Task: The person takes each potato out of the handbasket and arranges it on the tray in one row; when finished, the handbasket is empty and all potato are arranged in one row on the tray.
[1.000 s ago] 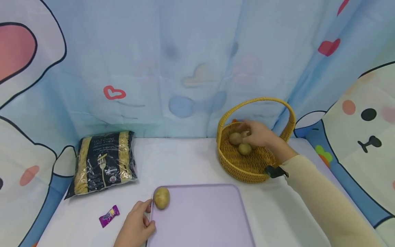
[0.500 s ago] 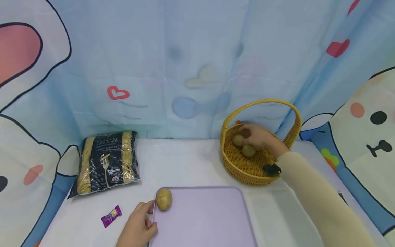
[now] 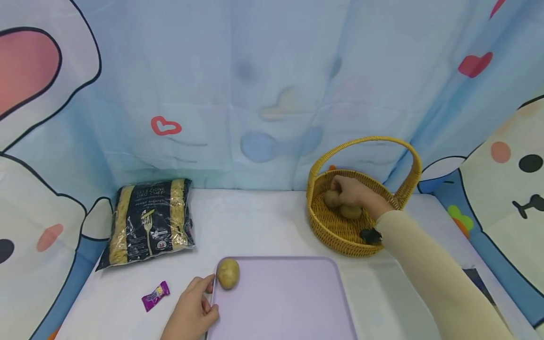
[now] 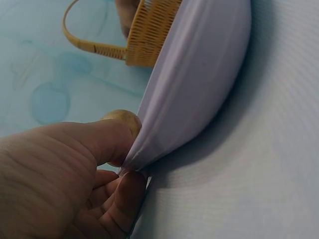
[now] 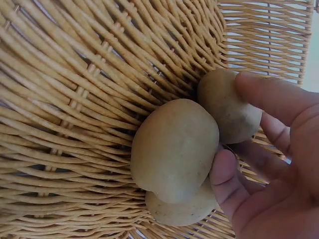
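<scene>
1. Your left hand (image 3: 191,309) pinches the smooth lilac tray (image 3: 282,302) by its rim, beside an oval potato (image 3: 228,274).
2. Within the woven basket (image 3: 335,243), your right hand (image 3: 357,193) grips a rounded potato (image 5: 227,107).
3. Open table (image 3: 263,226) separates tray and basket.

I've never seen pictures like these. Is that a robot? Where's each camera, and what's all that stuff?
No robot here: these are a person's two bare hands. The wide picture comes from a camera worn on the head, looking forward and down. The other two come from cameras on the wrists, so the hands look huge. On the white table are a bag of pasta, a small purple packet, a light purple tray with one potato on it, and a yellow basket with a tall handle. The left hand pinches the tray's edge. The right hand reaches into the basket, where its close-up picture shows three potatoes. It touches one of them, but I can't tell if it has a firm grip.
</scene>
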A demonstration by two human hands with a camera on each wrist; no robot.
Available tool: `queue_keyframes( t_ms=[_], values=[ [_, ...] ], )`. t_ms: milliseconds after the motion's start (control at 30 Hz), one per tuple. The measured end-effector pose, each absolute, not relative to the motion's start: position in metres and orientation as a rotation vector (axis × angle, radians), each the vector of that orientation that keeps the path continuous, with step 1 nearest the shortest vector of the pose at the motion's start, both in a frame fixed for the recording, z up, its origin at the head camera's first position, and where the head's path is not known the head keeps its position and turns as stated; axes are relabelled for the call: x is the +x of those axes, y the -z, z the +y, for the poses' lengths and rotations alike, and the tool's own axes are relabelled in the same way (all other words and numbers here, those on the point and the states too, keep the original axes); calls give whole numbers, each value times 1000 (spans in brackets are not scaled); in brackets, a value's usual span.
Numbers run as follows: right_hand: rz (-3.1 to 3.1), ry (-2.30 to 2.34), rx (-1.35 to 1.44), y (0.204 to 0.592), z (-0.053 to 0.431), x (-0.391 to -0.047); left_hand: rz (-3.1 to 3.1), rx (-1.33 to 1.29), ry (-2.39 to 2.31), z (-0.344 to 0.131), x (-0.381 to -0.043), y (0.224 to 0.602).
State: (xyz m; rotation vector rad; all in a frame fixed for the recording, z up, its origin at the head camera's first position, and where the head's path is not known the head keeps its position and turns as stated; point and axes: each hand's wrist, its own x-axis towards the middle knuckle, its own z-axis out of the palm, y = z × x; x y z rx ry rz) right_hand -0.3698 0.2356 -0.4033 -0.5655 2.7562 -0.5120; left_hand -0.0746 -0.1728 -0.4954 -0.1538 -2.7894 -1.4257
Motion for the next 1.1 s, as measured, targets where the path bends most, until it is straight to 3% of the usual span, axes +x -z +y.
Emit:
queue_keyframes(
  t_ms=[667, 1100],
  values=[
    [2863, 480, -718, 384, 236, -360, -2778, -163, 1382, -171, -73, 494],
    [2893, 564, -808, 357, 229, -322, -2789, -162, 1393, -171, -73, 496]
  ],
)
